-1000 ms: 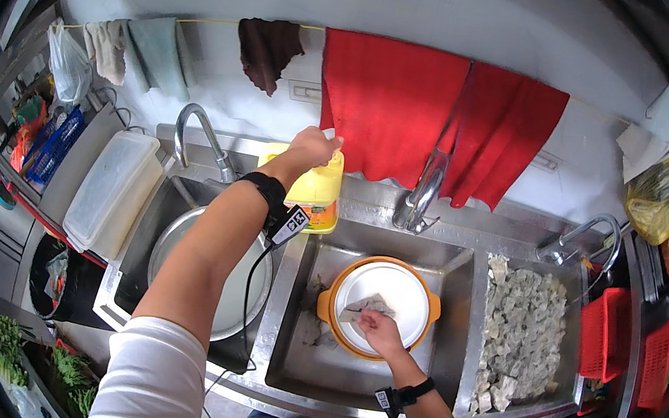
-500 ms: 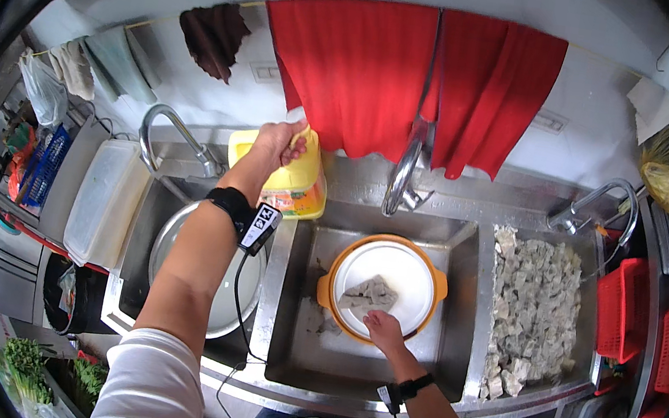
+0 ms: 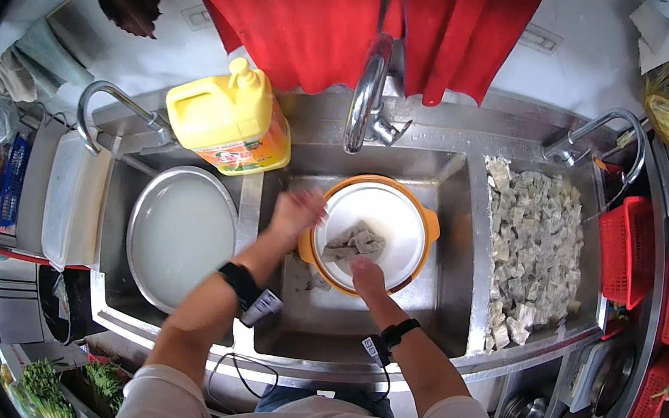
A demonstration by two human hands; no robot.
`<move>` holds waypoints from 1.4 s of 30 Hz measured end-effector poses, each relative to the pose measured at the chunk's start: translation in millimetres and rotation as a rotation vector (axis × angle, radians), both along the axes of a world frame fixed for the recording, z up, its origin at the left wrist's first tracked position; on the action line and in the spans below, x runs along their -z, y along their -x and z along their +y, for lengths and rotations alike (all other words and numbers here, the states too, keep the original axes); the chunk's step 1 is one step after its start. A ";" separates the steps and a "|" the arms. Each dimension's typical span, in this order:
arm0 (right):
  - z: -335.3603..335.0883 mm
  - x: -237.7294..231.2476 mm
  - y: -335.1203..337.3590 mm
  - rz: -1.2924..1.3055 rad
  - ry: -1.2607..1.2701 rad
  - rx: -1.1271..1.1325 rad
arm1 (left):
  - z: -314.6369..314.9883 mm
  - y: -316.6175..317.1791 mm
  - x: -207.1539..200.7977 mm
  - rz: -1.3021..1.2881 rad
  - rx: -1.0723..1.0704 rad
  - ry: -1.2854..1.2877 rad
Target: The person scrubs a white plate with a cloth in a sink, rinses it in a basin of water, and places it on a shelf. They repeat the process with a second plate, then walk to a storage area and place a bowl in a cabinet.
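Fingers of the right hand (image 3: 368, 277) are bunched, in the head view, at the lower edge of the cloth (image 3: 355, 243); whether it is pinched cannot be told. Those of the left hand (image 3: 298, 214) are blurred but seem loosely spread, nothing held. At the frame's centre, the orange pot (image 3: 432, 224) is set in the basin (image 3: 445, 284), presumably so drips are caught. At upper left the yellow jug (image 3: 231, 122) is stood, likely for easy reach. Grey, crumpled and folded, the cloth is laid on the pot's white middle.
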State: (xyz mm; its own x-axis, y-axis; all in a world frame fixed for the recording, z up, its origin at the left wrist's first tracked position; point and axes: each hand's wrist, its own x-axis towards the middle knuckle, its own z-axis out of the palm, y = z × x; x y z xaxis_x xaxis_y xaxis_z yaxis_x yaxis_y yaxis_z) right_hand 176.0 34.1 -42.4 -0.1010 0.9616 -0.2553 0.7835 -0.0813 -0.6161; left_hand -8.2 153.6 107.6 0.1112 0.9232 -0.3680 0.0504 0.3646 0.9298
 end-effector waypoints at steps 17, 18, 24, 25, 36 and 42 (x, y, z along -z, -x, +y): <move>-32.5 18.2 -48.5 -0.028 0.049 0.373 | -46.6 -93.6 184.7 0.445 0.375 -0.207; -31.2 18.1 -49.7 -0.010 0.047 0.409 | -37.4 -91.4 185.5 0.482 0.343 -0.171; -25.1 25.3 -59.4 0.191 0.083 0.515 | -45.4 -86.6 191.8 0.597 0.491 -0.238; -23.7 28.6 -61.3 0.098 0.123 0.476 | -53.7 -86.3 188.7 0.623 0.567 -0.237; -6.8 51.8 -83.0 0.099 0.053 0.426 | -64.7 -8.4 26.9 0.439 0.527 0.223; -8.7 61.0 -72.6 -0.034 0.072 0.490 | -77.9 -49.2 103.3 0.500 0.436 0.017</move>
State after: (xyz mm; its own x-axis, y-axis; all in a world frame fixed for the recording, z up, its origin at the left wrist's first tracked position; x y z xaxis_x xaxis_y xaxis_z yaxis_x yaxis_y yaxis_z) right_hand 248.7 25.4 -103.4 0.3681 0.8735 -0.3185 0.6616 -0.4868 -0.5704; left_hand 41.0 75.7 4.3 0.2852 0.8259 -0.4863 0.6204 0.2277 0.7505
